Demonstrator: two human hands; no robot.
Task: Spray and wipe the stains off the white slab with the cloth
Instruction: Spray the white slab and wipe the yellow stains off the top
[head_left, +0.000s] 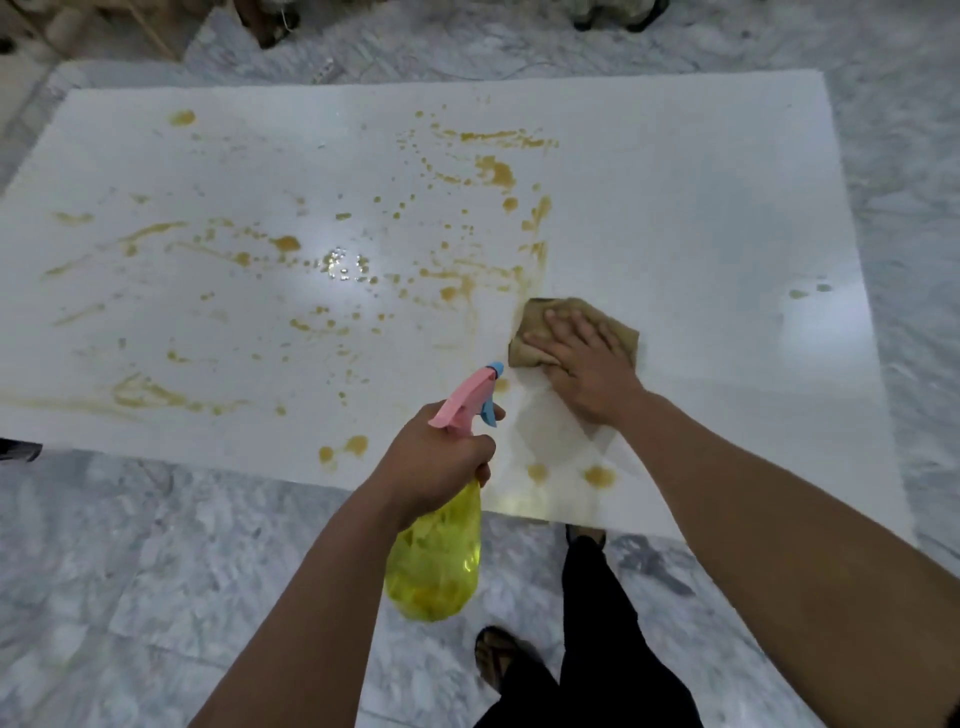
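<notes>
The person's right hand (582, 371) is lying flat, fingers (574, 332) straight and spread, pressing a folded tan cloth (535, 332) onto the large white slab (701, 208) near its middle, at the edge of the yellow-brown stains (496, 171) spattered across the slab's left and centre. The left hand (434, 462) is gripping the neck of a yellow translucent spray bottle (436, 566) with a pink and blue trigger head, fingers curled round it, nozzle pointing over the slab. The slab is lying over grey marble floor (156, 571).
</notes>
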